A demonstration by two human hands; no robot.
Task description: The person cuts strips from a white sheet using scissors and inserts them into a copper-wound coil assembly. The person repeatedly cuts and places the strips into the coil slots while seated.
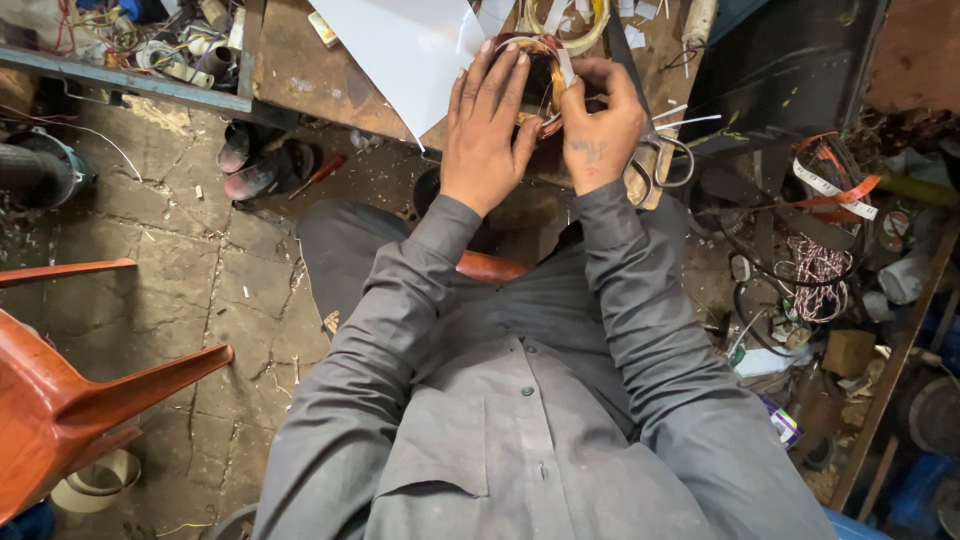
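Observation:
Both my hands are on a round motor stator with copper windings (541, 75) at the edge of a wooden workbench (300, 75). My left hand (487, 125) lies flat against its left side, fingers spread over the coil. My right hand (600, 125) grips the right side, thumb and fingers pinching a white strip at the winding. Most of the stator is hidden by my hands. A pair of scissors (655, 165) lies just right of my right hand.
A white sheet (400, 45) lies on the bench to the left of the stator. An orange plastic chair (80, 400) stands at the left. Wires, tape and scrap (815, 270) pile up at the right. A shelf of cables (150, 45) is at upper left.

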